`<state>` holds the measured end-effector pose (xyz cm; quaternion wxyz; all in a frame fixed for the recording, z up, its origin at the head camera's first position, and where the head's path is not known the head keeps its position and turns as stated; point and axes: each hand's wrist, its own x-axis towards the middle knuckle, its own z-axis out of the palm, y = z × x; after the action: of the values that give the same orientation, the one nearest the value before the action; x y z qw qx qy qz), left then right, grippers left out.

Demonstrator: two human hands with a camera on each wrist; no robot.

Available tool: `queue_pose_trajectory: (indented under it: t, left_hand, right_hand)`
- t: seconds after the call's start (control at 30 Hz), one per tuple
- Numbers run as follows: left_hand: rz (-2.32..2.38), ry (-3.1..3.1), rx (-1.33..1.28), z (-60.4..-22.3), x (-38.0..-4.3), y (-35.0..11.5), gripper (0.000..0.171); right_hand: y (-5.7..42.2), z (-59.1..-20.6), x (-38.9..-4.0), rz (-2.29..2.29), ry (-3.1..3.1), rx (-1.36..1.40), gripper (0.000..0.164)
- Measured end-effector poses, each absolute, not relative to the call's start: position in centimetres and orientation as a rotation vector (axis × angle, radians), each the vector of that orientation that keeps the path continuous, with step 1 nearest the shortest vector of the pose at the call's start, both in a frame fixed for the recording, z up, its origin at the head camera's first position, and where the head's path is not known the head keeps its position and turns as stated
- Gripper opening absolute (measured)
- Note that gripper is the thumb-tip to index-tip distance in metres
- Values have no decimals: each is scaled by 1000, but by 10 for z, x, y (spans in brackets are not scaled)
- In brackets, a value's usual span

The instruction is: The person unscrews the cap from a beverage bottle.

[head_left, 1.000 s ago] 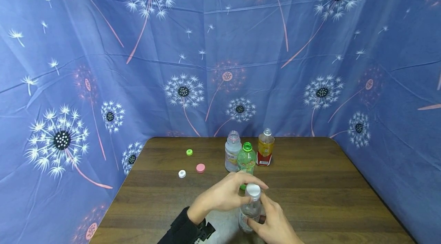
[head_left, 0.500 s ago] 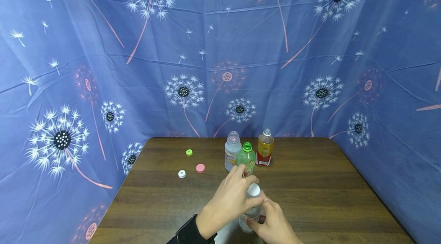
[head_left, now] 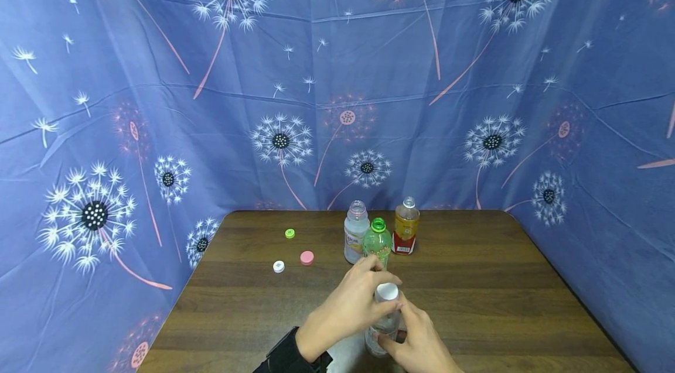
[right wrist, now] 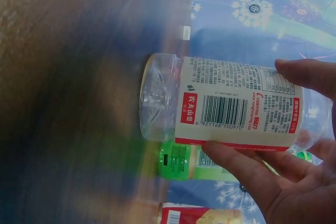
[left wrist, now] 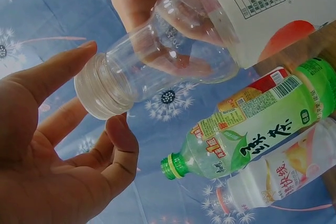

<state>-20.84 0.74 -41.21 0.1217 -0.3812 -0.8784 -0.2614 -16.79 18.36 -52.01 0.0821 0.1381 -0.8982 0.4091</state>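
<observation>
An upright clear bottle (right wrist: pixel 236 103) with a white and red label stands near the front of the table. My right hand (head_left: pixel 422 341) grips its body, thumb on one side and fingers on the other. At the top, my left hand (head_left: pixel 350 305) holds the whitish cap (head_left: pixel 387 291) between thumb and fingers; in the left wrist view the cap (left wrist: pixel 100 90) looks clear and ridged and sits on the bottle's neck. Just behind stands a green bottle (head_left: pixel 377 241) without a cap, its lower part hidden by my left hand.
An uncapped white bottle (head_left: pixel 356 235) and an uncapped yellow and red bottle (head_left: pixel 406 229) flank the green one. Left of them on the wooden table (head_left: pixel 474 279) lie a green cap (head_left: pixel 289 233), a pink cap (head_left: pixel 307 257) and a white cap (head_left: pixel 279 266). A blue patterned cloth (head_left: pixel 337 68) hangs behind.
My left hand has turned about the cap, its fingers now more bent and its wrist further right than a second ago. The right hand and the bottle have stayed in place.
</observation>
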Motion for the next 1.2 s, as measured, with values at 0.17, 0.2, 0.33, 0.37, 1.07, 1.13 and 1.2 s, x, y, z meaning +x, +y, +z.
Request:
queue_pose_trajectory:
  t: [0.17,0.2,0.33,0.37,1.07,1.13,1.2]
  left_hand:
    - [-778,-2535,-1111,-411,-209,7,33]
    - [-783,-2525,-1106,-412,-209,7,34]
    - [-787,-2503,-1068,-413,-208,7,35]
    - [-786,-2503,-1056,-413,-209,7,36]
    - [-464,-2427,-912,-420,-204,14,45]
    - [-483,-2424,-930,-421,-203,15,41]
    - [-514,-2426,-943,-422,-203,15,38]
  right_hand:
    - [184,-521,-169,1230,-2679,434,84]
    - [184,-521,-169,1218,-2673,442,84]
    - [184,-521,-170,1188,-2656,443,80]
    - [183,-521,-170,1167,-2656,440,79]
    - [183,-521,-170,1214,-2649,446,63]
    - [184,-522,-170,1209,-2661,457,66]
    - [184,-522,-170,1204,-2666,461,68]
